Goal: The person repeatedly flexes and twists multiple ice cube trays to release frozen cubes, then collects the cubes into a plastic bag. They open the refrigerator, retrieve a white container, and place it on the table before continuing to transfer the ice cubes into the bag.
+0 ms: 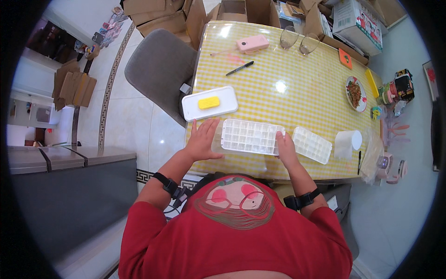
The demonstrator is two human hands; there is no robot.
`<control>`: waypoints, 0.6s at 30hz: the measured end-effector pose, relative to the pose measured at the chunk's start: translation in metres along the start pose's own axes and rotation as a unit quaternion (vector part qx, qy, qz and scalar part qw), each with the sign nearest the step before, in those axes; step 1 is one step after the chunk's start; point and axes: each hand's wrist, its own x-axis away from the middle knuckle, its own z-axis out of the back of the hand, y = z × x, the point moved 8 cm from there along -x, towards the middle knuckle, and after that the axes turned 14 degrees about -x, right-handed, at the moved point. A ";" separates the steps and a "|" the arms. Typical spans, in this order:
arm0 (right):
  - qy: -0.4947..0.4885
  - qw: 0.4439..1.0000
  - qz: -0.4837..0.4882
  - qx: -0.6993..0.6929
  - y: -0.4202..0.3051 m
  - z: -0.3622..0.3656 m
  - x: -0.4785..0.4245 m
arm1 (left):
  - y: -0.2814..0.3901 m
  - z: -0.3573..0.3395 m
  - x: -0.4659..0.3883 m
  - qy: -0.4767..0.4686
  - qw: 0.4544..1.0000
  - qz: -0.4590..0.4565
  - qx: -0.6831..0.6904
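A white ice cube tray [251, 136] lies over a clear plastic container [217, 141] near the table's front edge. My right hand [286, 148] grips the tray's right end, thumb on top. My left hand [204, 141] has its fingers spread against the container's left end; whether it bears any weight I cannot tell. Just right of my right hand lies a second ice cube tray [312, 144], tilted. Beyond my left hand is a white rectangular lid [228, 99] with a yellow ridged block [209, 103] on it.
On the checked tablecloth [271, 97] are a black pen [239, 68], a pink case [252, 43], two glasses [288, 37], a plate of food [356, 94] and a white paper roll [347, 143]. A grey chair [160, 66] stands at the left edge, and cardboard boxes [233, 10] behind the table.
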 end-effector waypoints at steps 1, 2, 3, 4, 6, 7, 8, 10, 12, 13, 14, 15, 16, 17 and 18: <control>-0.008 1.000 -0.001 -0.015 -0.002 -0.001 0.000 | 0.000 0.000 0.000 -0.006 1.000 0.005 -0.001; -0.013 1.000 -0.016 -0.012 -0.001 -0.001 0.001 | 0.000 -0.001 0.000 -0.012 1.000 0.011 -0.001; -0.018 0.999 -0.030 -0.010 -0.001 -0.002 0.001 | 0.000 -0.001 0.000 -0.008 1.000 0.010 -0.002; -0.023 0.999 -0.044 -0.007 -0.001 -0.003 0.000 | -0.001 -0.001 -0.001 -0.004 1.000 0.010 -0.003; 0.006 0.997 -0.072 -0.016 0.003 -0.001 -0.005 | -0.001 -0.001 -0.001 -0.001 1.000 0.010 -0.007; 0.021 0.996 -0.086 -0.021 0.006 0.000 -0.008 | -0.001 -0.001 -0.002 -0.003 1.000 0.010 -0.010; 0.025 0.999 -0.032 -0.023 0.011 0.004 -0.020 | -0.001 -0.001 -0.003 -0.005 1.000 0.010 -0.013; 0.037 0.996 0.076 -0.028 0.018 0.012 -0.040 | 0.000 -0.002 -0.004 -0.004 1.000 0.007 -0.014; 0.083 0.993 0.029 0.079 0.015 0.011 -0.041 | 0.000 -0.004 -0.005 -0.005 1.000 0.008 -0.014; 0.105 0.986 0.005 0.132 0.007 0.008 -0.038 | -0.001 -0.004 -0.004 -0.005 1.000 0.011 -0.013; 0.100 0.984 0.010 0.148 0.001 0.006 -0.039 | -0.001 -0.004 -0.004 -0.005 1.000 0.013 -0.012; 0.095 0.982 0.014 0.163 -0.005 0.003 -0.040 | 0.000 -0.003 -0.004 0.002 1.000 0.012 -0.012; 0.091 0.980 0.018 0.179 -0.011 0.001 -0.039 | 0.001 -0.002 -0.004 0.009 1.000 0.012 -0.011; 0.081 0.989 0.010 0.123 -0.013 -0.001 -0.036 | 0.001 -0.001 -0.003 0.016 1.000 0.011 -0.011; 0.070 0.995 0.001 0.067 -0.020 -0.005 -0.031 | 0.000 -0.005 -0.002 0.020 1.000 0.009 -0.021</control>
